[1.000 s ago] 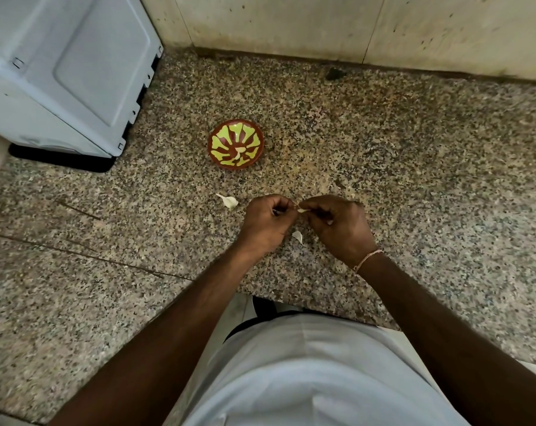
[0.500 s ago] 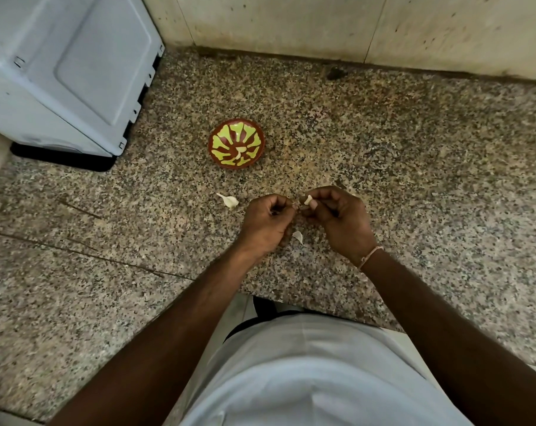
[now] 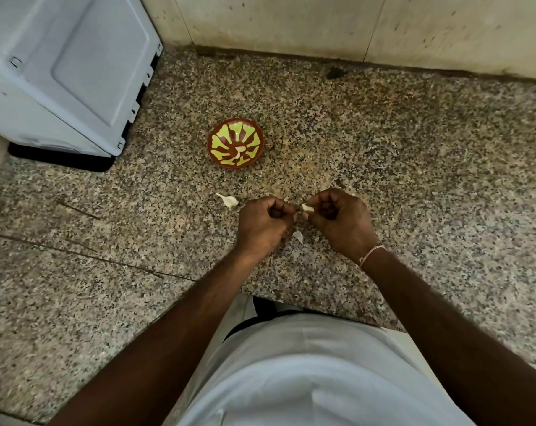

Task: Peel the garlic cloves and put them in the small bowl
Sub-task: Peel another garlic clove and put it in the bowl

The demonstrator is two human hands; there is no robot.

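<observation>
Right hand (image 3: pixel 340 219) pinches a small white garlic clove (image 3: pixel 307 207) at fingertips, grip curled tight. Left hand (image 3: pixel 265 224) curled too, pinching a thin skin strand off the clove. Small red-and-green patterned bowl (image 3: pixel 215 139) sits beyond on the speckled granite worktop (image 3: pixel 414 179), holding pale pieces. Another unpeeled white clove (image 3: pixel 229 201) lies just left of the hands.

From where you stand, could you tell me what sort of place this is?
Most likely a home kitchen: a speckled granite countertop meets a tiled wall, a grey appliance sits in the corner, and a small painted bowl holds peeled garlic.
</observation>
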